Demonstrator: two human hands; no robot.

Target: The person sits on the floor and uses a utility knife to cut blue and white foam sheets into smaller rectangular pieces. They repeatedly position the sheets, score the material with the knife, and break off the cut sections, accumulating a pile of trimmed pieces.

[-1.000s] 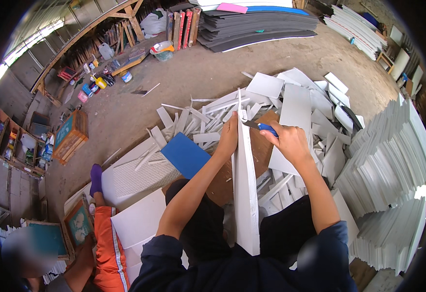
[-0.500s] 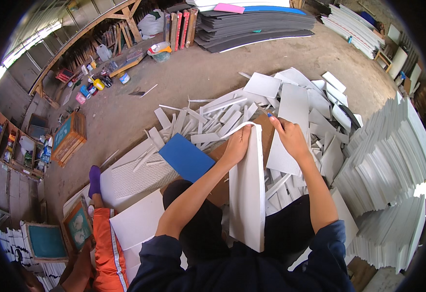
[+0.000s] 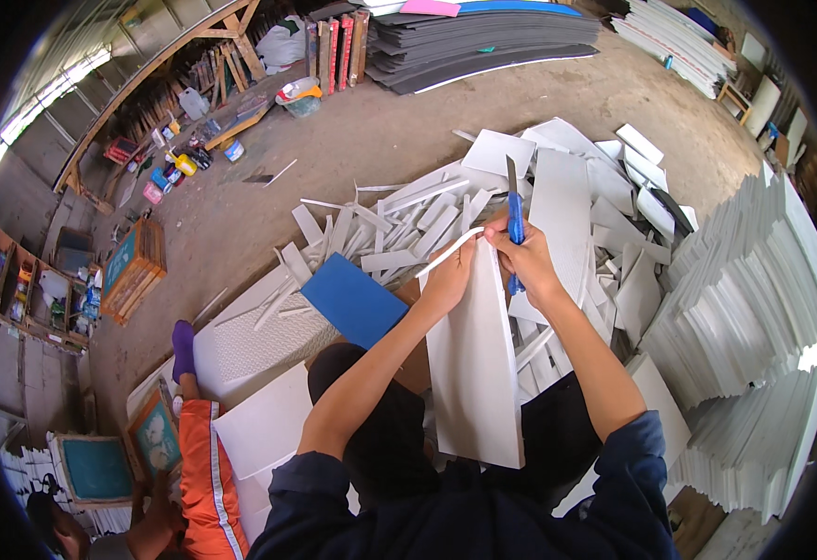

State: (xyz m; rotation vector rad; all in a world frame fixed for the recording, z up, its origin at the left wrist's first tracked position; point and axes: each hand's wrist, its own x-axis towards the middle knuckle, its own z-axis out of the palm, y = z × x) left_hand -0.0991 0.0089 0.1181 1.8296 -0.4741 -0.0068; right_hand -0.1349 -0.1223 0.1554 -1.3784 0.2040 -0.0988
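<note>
Grasping the white board (image 3: 474, 373), between the knees (image 3: 563, 415), near its top with the left grip (image 3: 449, 283). Clasping the blue knife (image 3: 516, 217) blade-up in the right grip (image 3: 534, 261), with fingertips at the board's top corner.

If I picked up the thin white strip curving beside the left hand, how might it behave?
The white strip would probably bend easily, since it curves along the left hand. It is likely light, being so slender. A sharp tug might tear it, given how narrow it looks.
</note>
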